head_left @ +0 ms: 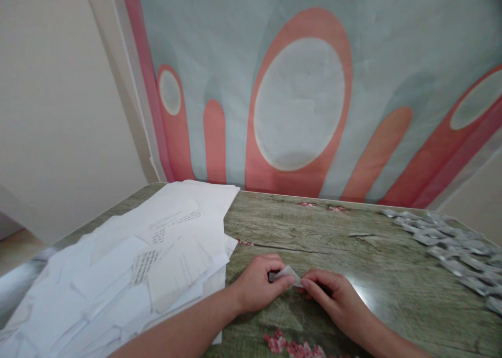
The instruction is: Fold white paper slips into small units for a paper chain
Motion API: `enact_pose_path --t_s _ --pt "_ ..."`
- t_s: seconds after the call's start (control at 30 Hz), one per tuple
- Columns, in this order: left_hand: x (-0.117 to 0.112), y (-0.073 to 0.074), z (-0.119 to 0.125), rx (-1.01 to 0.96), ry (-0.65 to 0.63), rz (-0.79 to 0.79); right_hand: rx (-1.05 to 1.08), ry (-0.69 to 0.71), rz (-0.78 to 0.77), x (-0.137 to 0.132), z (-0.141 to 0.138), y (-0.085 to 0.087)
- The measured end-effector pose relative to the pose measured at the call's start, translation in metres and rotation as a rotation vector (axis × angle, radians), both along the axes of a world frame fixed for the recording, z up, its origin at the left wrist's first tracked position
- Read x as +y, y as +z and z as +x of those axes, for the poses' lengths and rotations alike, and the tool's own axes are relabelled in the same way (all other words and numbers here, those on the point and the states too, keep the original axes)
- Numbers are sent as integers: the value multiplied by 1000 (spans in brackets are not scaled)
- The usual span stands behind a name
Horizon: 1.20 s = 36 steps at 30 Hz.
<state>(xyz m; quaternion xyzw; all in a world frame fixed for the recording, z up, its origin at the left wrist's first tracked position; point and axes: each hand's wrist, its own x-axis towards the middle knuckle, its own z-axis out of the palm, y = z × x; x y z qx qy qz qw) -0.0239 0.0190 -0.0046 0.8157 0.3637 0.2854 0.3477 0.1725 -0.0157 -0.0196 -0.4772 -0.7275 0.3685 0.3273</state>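
A small folded piece of white paper point(289, 275) is held between my two hands, just above the wood-patterned table. My left hand point(262, 282) pinches its left side between thumb and fingers. At its right corner, the thumb and forefinger of my right hand point(333, 295) press together on the same piece. Fingers cover part of the paper, so its full shape is hidden. Close by on the left lies a large heap of loose white paper sheets point(188, 196), some with printed text.
Rows of small folded paper pieces point(451, 243) lie along the table's right side. The tabletop point(298, 222) has a wood-grain print with pink flowers. Behind its far edge hangs a grey-green and coral patterned sheet point(376, 44). A pale wall point(58, 86) stands at the left.
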Motion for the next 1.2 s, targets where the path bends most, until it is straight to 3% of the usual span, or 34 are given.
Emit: enact_pose_path --t_s 0.3,0.5,0.6,0.8,1.2 --pt "0 -1 0 2 -18 -30 -109 19 116 -3 -2 -3" --pt "5 -2 1 -254 68 -288 -31 -37 61 2 5 -2" --pt "9 -6 0 -286 116 -326 19 -49 20 5 9 -5" --pt "10 -8 -2 -245 17 -337 44 -41 -41 7 9 -6" --pt "6 -6 -3 -251 -15 -379 75 -68 -82 7 7 -5"
